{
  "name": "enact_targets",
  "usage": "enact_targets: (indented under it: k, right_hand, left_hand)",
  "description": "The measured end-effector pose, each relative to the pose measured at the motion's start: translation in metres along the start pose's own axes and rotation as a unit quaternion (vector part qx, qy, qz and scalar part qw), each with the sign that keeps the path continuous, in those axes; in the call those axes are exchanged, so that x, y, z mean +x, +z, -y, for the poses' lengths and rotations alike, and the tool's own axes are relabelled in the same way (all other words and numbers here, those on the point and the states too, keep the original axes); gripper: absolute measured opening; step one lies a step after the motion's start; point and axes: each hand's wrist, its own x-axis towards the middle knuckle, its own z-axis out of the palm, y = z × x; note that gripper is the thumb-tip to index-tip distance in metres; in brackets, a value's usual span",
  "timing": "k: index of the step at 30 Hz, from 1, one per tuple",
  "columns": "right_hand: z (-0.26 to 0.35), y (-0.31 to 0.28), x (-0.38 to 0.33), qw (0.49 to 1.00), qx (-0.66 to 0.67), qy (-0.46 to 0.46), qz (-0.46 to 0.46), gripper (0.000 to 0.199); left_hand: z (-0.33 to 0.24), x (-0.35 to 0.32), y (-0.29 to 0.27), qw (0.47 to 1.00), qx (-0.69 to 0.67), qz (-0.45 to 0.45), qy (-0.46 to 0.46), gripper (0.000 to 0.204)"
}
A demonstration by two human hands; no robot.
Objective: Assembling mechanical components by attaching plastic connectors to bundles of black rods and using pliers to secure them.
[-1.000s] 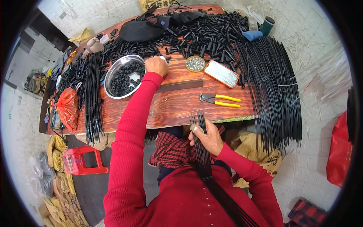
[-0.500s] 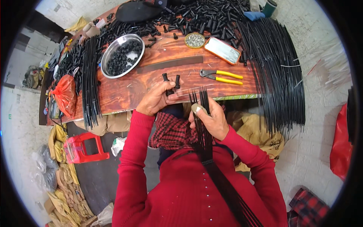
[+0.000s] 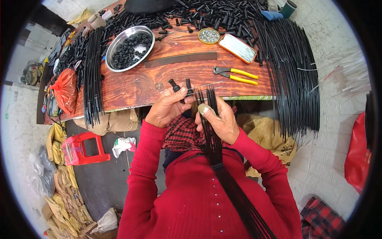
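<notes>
My left hand (image 3: 165,108) is closed around small black tubular plastic fittings (image 3: 174,85), their flared ends sticking up past the fingers. Thin pale metal wires (image 3: 209,84) run from its fingertips toward the right, across the tips of a bundle of black cords (image 3: 217,153). Closed on those cords is my right hand (image 3: 223,123), its thumb covered by a tan wrap (image 3: 205,109). The cords fan out at the top, pass through a narrow band, and trail down over my red top to the lower right. How the wires meet the cords is too fine to tell.
On the wooden table (image 3: 131,89) are a steel bowl (image 3: 112,44) of black rings, yellow-handled pincers (image 3: 242,76), a flat dark bar (image 3: 181,59), a round tin (image 3: 209,36) and a rectangular tin (image 3: 238,48). Long black rods (image 3: 292,79) overhang the right edge. A red stool (image 3: 89,149) stands left.
My hands have come slightly closer together and a little nearer to me relative to the table. The fittings and cords stay held. The whole view has shifted slightly.
</notes>
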Motion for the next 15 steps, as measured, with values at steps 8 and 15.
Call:
enact_targets:
  k: [8, 15]
  right_hand:
    - [0.0012, -0.0030, 0.0000, 1.000, -0.003, 0.008, -0.010, 0.026]
    - [0.0021, -0.0052, -0.0026, 1.000, -0.005, -0.002, -0.018, 0.024]
  left_hand:
    - [-0.0003, 0.0050, 0.0015, 0.999, 0.030, -0.009, 0.009, 0.026]
    - [-0.0021, 0.0075, 0.0013, 0.999, 0.021, -0.028, 0.011, 0.026]
